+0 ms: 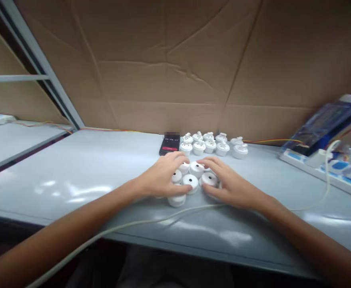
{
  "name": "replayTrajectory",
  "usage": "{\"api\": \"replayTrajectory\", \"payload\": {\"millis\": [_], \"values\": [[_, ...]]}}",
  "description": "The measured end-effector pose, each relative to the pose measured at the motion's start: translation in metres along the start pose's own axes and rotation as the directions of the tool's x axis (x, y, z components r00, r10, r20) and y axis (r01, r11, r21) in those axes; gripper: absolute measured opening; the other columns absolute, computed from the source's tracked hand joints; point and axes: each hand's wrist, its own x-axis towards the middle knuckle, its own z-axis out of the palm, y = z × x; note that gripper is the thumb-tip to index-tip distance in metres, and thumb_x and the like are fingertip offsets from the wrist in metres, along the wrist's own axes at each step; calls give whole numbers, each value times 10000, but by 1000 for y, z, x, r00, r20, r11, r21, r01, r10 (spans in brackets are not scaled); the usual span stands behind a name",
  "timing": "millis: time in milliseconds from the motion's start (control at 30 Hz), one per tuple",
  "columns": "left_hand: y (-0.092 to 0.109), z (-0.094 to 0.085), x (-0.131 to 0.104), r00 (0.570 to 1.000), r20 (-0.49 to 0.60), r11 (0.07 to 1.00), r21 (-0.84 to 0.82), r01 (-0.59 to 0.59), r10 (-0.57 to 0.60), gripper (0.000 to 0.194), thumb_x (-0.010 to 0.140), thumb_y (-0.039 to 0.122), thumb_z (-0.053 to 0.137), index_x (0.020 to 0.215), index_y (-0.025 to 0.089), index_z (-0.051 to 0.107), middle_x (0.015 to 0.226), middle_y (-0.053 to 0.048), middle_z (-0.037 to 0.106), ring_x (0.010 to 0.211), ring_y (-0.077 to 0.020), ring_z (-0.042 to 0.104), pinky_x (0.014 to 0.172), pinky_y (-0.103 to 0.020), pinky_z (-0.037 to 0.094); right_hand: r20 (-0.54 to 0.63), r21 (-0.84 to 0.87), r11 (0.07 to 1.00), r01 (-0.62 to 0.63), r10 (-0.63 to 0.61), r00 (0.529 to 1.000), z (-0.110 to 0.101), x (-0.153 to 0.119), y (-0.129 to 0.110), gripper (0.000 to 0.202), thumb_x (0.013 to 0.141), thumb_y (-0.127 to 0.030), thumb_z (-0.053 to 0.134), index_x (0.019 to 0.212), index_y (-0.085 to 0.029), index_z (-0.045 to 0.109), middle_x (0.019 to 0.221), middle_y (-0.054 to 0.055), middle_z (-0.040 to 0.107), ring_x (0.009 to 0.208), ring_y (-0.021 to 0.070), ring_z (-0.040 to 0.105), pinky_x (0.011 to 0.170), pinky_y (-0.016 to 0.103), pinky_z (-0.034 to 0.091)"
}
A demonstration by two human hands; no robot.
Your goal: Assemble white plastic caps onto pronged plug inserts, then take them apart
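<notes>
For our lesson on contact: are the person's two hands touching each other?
Apart: the head view shows white pieces in the open gap between the left hand and the right hand.

The back of the workspace is closed off by a brown cardboard panel (163,88), which is marked by vertical and horizontal creases. Its lower edge is met by a glossy grey tabletop (58,180), in which white light is reflected as bright patches at the left and near the front. At the left, a slanting grey metal post (40,60) is joined by a crossbar (13,78); beyond it, a second tabletop (13,138) is backed by more cardboard (10,98). The space below the front edge is sunk in shadow
</notes>
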Motion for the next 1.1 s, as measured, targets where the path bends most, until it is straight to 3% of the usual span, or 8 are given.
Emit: {"api": "replayTrajectory", "payload": {"millis": [167, 467, 667, 767, 867, 967, 1100], "values": [[-4, -2, 1, 997, 68, 999, -33, 31, -29, 441, 869, 468, 707, 1194, 183, 621, 1230, -105, 685, 1115, -284, 661, 959, -399, 527, -31, -28, 1000, -2, 1, 1000, 2, -1, 2, 490, 954, -306, 578, 1439, -265, 515, 1448, 124, 600, 1300, 346, 596, 1100, 553, 482], [-2, -5, 1, 998, 59, 995, -90, 41, -35, 410, 886, 463, 687, 1200, 203, 645, 1203, -77, 721, 1089, -255, 687, 945, -365, 535, -119, 2, 998, -60, 60, 991, 2, 4, 4, 418, 967, -325, 588, 1375, -250, 542, 1373, 126, 639, 1261, 328, 613, 1061, 523, 505], [-9, -7, 5, 999, 32, 994, -106, 11, -8, 351, 918, 429, 656, 1181, 197, 664, 1189, -60, 740, 1081, -232, 695, 961, -353, 529, -89, 4, 996, -90, 90, 992, 0, 5, 3, 399, 978, -431, 588, 1331, -243, 587, 1359, 128, 645, 1229, 318, 627, 1036, 510, 517], [-20, -9, 21, 998, -67, 999, -49, 4, -7, 290, 902, 374, 654, 1124, 190, 678, 1174, -66, 735, 1104, -239, 670, 1006, -376, 511, -43, -6, 994, -111, 111, 993, -2, 5, 1, 463, 981, -481, 580, 1372, -232, 572, 1424, 136, 620, 1296, 329, 598, 1079, 536, 486], [-31, -10, 45, 983, -165, 990, 102, 101, -84, 334, 842, 342, 685, 1127, 167, 675, 1207, -114, 714, 1211, -304, 597, 1057, -457, 477, -45, -30, 990, -139, 138, 989, -7, 4, 2, 499, 955, -467, 608, 1391, -228, 574, 1450, 146, 618, 1327, 354, 589, 1104, 574, 458], [-39, -5, 70, 972, -144, 949, 231, 215, -185, 455, 795, 454, 718, 1124, 144, 665, 1157, -160, 715, 1228, -385, 547, 1016, -549, 477, -49, -57, 986, -156, 153, 987, -13, 4, 2, 500, 907, -408, 656, 1365, -216, 599, 1420, 157, 653, 1293, 367, 618, 1097, 599, 452], [-45, 5, 91, 966, -111, 915, 312, 256, -232, 378, 754, 512, 728, 874, 160, 657, 1075, -183, 715, 1222, -433, 528, 1002, -587, 454, -17, -72, 987, -145, 145, 989, -15, 3, 4, 449, 881, -334, 661, 1310, -202, 628, 1286, 144, 726, 1180, 352, 671, 1062, 584, 468]]}}
